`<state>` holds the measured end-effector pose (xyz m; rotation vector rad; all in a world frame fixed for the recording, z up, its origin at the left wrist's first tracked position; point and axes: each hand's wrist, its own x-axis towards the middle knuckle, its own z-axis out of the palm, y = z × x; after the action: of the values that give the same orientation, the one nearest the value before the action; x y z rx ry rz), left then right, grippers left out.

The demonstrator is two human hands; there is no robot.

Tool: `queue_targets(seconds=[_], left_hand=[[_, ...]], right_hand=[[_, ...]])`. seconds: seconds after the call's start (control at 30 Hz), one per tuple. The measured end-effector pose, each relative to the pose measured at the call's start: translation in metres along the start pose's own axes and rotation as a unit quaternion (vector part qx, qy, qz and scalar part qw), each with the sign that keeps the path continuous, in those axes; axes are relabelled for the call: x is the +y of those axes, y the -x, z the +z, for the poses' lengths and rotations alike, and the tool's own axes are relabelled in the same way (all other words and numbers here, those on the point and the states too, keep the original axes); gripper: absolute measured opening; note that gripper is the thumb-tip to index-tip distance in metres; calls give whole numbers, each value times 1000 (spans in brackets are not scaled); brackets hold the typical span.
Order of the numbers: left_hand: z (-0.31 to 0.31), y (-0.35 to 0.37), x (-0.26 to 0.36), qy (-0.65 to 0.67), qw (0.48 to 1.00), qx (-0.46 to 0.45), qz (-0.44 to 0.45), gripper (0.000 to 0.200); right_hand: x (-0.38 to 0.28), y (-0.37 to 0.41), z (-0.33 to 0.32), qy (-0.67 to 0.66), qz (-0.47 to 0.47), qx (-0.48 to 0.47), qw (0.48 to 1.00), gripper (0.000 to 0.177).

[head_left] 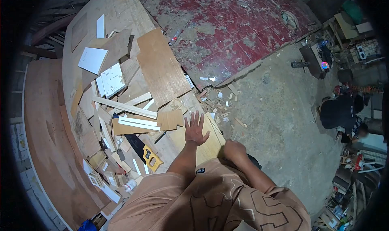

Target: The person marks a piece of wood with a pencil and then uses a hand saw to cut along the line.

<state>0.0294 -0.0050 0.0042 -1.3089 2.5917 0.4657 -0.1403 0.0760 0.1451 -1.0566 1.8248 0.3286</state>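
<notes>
My left hand (196,129) lies flat with its fingers spread on a pale plywood sheet (181,143) at the front edge of the work surface. Just right of the sheet's edge, my right hand (234,151) is closed with the fingers curled; what it holds, if anything, is hidden. A handsaw (139,146) with a yellow handle rests to the left of my left hand. Between them lies a thin dark tool (160,137). White strips (139,123) lie on a brown board (170,119) beyond the saw.
Wood offcuts and a larger brown panel (162,67) cover the surface ahead. A small bottle (130,185) stands at the lower left. Scraps (219,105) litter the floor beside red tiles (231,32). Another person (342,113) crouches at the far right.
</notes>
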Motion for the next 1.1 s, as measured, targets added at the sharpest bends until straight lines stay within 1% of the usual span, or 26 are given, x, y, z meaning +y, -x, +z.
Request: queue_targets(seconds=[0.03,0.1,0.17,0.2,0.27,0.3,0.37,0.43,0.53,0.63,0.7,0.77,0.8,0.87,0.9,0.97,1.0,1.03,1.1], left_hand=[[0,-1,0,-5,1000,-2,-1,93],[-2,-1,0,-9,1000,-3,-3,93],[-6,0,2,-23,1000,-16,-5,93],[-5,-2,1,-23,1000,-13,-5,93],[1,-1,-1,2,1000,17,7,95],[1,1,0,2,1000,17,10,95],[-3,-1,1,-19,1000,-10,-6,93],[-1,-1,-1,-15,1000,0,-4,93],[3,0,0,-14,1000,11,-1,93],[1,0,-1,-13,1000,11,-2,94],[0,-1,0,-7,1000,6,-2,93],[0,-2,1,-28,1000,4,-1,101],[-2,-2,1,-29,1000,6,-1,101],[-7,-2,0,-36,998,-45,-4,108],[-9,-8,-1,-39,999,-36,-2,108],[-8,-4,2,-48,997,-62,-11,111],[-10,-2,2,-29,998,-52,-10,109],[-6,-2,1,-28,998,-52,-10,109],[0,-1,-1,-14,1000,2,1,106]], right_hand=[[-2,-15,2,3,-3,-2,1000,31],[-11,-59,16,31,-55,17,998,30],[-25,-101,29,24,-59,21,998,29],[-28,-97,25,25,-59,23,998,29],[-31,-87,19,-17,-52,28,998,30],[-22,-81,25,-19,-49,28,998,30],[4,-70,41,-12,-45,66,997,32],[0,-15,8,-6,-17,8,1000,28],[-3,21,-15,9,-1,-6,1000,29],[-20,-5,-18,20,9,-19,1000,29],[-23,-63,3,64,-67,-20,996,30],[-26,-123,43,-9,-49,98,994,33],[-31,-126,46,-9,-51,100,994,33],[-40,-126,53,9,-62,164,984,32],[-42,-132,53,7,-64,173,983,32],[-38,-134,67,-65,-30,226,972,31],[-35,-125,62,-40,-58,236,969,29],[-34,-120,59,-40,-57,235,969,29],[-33,-117,53,-27,-70,203,976,26]])
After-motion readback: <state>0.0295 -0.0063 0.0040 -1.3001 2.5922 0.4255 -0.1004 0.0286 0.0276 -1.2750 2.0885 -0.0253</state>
